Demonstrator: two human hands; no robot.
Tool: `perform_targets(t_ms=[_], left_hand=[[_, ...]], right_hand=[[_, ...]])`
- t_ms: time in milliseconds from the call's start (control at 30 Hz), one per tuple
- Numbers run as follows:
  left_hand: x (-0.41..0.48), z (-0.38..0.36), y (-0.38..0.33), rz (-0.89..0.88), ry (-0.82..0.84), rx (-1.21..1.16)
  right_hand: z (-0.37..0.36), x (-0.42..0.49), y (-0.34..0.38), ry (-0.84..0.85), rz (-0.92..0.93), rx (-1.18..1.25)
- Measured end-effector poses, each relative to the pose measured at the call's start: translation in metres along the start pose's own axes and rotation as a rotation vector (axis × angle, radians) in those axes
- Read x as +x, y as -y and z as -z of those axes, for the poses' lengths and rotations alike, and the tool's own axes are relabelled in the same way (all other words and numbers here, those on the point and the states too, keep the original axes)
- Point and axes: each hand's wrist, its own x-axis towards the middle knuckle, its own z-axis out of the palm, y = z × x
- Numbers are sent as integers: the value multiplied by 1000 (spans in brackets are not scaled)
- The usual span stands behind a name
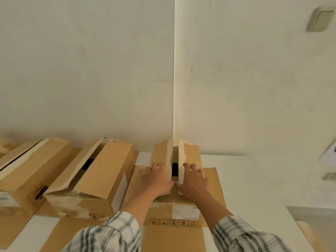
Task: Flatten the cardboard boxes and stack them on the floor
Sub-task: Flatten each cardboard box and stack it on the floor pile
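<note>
A brown cardboard box [174, 211] stands right in front of me on a white table, near the wall corner. Its two top flaps are raised, with a dark slit between them. My left hand [157, 180] lies flat on the left flap [160, 153], fingers spread, thumb at the slit. My right hand [193, 179] rests the same way on the right flap [190, 153]. Whether either thumb hooks under a flap edge is hidden. Two more boxes stand to the left: a middle box [101, 179] with flaps half raised and a left box [31, 171].
A flat cardboard sheet [163, 237] lies under the boxes on the white table [241, 179]. White walls meet in a corner just behind the box. A light switch [318, 20] and a socket [329, 176] are on the right wall.
</note>
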Motion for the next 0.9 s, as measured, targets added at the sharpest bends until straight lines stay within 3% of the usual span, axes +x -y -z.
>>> perform_targets(t_ms=[133,300,467,567,700,900], left_hand=[[5,-3,-6,-71,-3,-85],[14,29,2,-116,-90,-97],[11,56,37,-13,-181,163],[3,55,55,85,-233,387],[7,33,79,154,-78,424],[7,-5,83,154,208,19]], right_hand=[[8,-7,5,-83,-13,73],[40,-11,-20,-235,-87,-117],[39,-23,-63,-196,-240,-401],[21,-26,-80,-143,-201,-530],[-4,-27,-79,-81,-93,-449],[-19,-17,-64,-1,-146,-260]])
